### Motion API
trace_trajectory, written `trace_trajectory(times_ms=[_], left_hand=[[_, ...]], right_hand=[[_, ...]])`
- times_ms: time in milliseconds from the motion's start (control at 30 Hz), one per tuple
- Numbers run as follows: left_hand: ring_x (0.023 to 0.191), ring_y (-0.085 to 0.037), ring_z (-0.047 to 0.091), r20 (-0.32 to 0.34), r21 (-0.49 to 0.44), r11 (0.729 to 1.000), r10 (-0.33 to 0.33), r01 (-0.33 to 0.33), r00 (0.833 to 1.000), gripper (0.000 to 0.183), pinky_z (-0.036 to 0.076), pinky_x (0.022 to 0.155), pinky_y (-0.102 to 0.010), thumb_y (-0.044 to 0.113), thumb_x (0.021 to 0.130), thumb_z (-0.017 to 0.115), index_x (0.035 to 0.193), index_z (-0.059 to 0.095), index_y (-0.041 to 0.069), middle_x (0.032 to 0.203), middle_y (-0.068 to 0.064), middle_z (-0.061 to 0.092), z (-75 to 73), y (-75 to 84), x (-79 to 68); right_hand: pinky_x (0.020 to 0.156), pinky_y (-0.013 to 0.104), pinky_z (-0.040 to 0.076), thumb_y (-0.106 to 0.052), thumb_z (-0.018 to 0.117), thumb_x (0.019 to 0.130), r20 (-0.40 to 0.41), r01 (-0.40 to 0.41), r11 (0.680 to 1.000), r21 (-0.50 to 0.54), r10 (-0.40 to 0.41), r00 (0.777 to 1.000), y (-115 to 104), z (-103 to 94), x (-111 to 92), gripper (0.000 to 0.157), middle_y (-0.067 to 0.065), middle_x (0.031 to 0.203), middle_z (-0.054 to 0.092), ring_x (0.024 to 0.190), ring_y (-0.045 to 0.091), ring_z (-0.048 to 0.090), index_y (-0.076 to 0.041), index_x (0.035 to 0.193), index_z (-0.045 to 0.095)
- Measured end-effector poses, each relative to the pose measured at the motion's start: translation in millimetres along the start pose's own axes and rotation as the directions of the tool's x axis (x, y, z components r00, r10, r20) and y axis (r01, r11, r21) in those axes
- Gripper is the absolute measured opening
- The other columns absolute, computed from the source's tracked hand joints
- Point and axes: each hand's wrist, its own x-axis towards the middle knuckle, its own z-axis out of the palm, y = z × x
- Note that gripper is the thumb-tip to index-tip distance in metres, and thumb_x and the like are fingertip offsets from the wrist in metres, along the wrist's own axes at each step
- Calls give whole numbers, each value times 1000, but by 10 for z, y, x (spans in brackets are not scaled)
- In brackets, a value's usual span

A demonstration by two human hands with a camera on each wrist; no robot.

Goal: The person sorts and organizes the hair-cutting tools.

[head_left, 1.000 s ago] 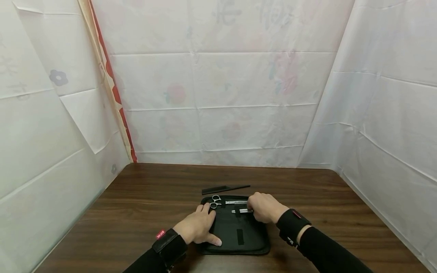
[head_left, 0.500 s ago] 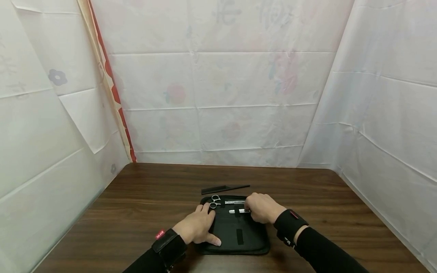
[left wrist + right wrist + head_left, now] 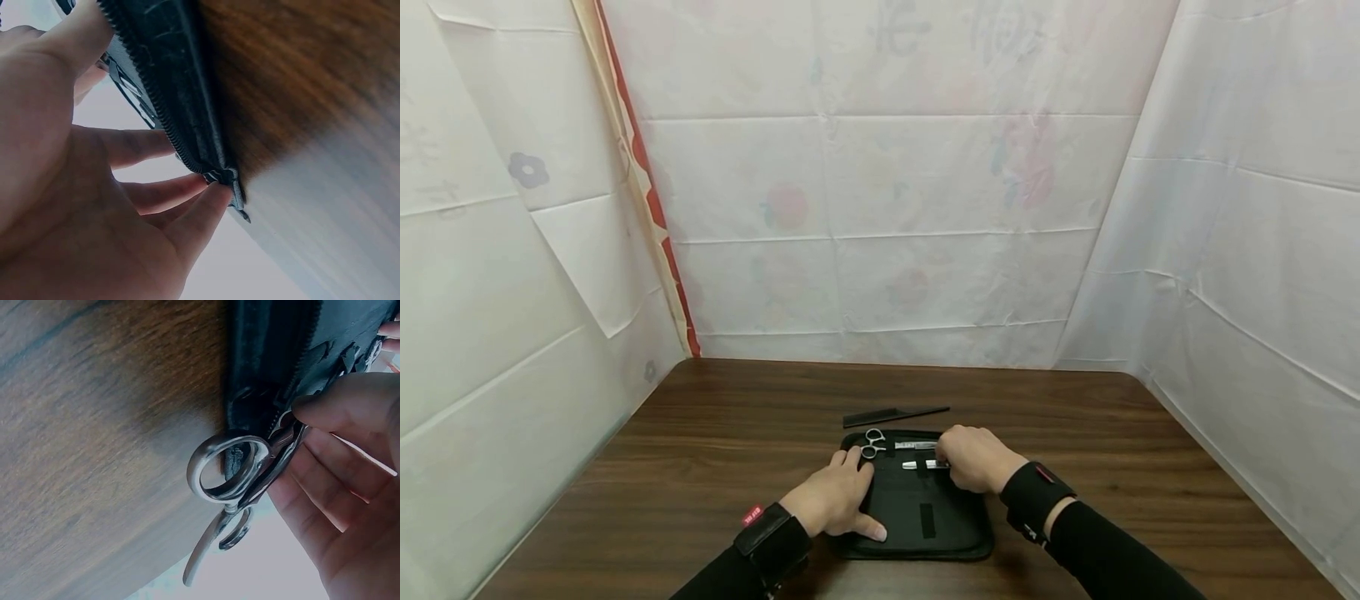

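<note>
A black zip case point(image 3: 958, 525) lies opened flat on the table. My left hand point(image 3: 831, 500) rests on its left side, thumb spread toward the near edge; in the left wrist view the fingertips point(image 3: 215, 194) touch the zipped corner. With my right hand point(image 3: 979, 458) I pinch a pair of silver scissors point(image 3: 256, 469) near the pivot, finger rings pointing away past the case edge. Their blades point(image 3: 910, 466) pass under a small black strap, tip showing to its left. Just above, a second pair of scissors point(image 3: 917, 445) lies in another strap, rings to the left.
A black tail comb point(image 3: 871, 417) lies on the brown wooden table point(image 3: 737, 417) just beyond the case. Another strap point(image 3: 928, 521) sits lower on the case. White sheets point(image 3: 925, 283) hang behind the table and along both sides.
My right hand has shifted slightly left, and the held scissors' blades have slid a little further left through the strap. The left hand stays in place.
</note>
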Motion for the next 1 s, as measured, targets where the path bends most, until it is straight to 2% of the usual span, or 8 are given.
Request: trace_trajectory(times_ms=[367,667,1000], left_hand=[[137,-38,42,-1,6,1000,1,-1,1000,95,48,102,-49,65,75,80,140,55,1,151,-24,40,32,12,8],[138,-38,41,16,4,1000,-12,12,1000,96,48,102,-50,65,75,79,141,54,1,153,-23,39,13,14,19],[137,-38,41,11,7,1000,-12,12,1000,94,48,101,-50,65,75,79,140,54,1,150,-22,41,7,6,12]], right_hand=[[64,31,50,4,67,88,-12,23,1000,-7,-23,1000,-5,31,-14,20,3,93,69,78,15,63,-13,90,77],[59,30,44,3,67,90,-10,24,1000,8,-24,1000,-4,13,-1,20,4,89,67,70,11,55,-14,87,75],[55,29,39,5,66,90,-3,30,999,24,-30,1000,-11,7,31,24,-4,80,63,62,8,47,-17,81,72]])
